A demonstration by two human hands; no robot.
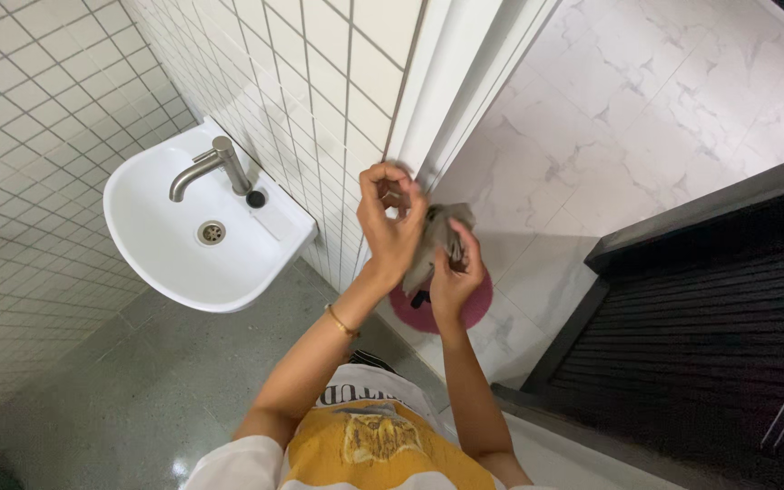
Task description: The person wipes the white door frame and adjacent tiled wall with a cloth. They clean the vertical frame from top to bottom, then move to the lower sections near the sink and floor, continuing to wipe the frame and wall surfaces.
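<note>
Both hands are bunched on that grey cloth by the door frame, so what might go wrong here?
The left hand pinches only a corner of the grey cloth, so it may slip. If the right hand lets go too, it would probably land on the pink round thing below.

Two hands were up in front of a white tiled wall (301, 100). The left hand (390, 222) pinched one end of a grey cloth (436, 238). The right hand (455, 277) held the cloth lower down. A pink round thing (478, 308) lay on the floor below. A white sink (183, 240) with a metal tap (210, 165) hung on the wall nearby.
</note>
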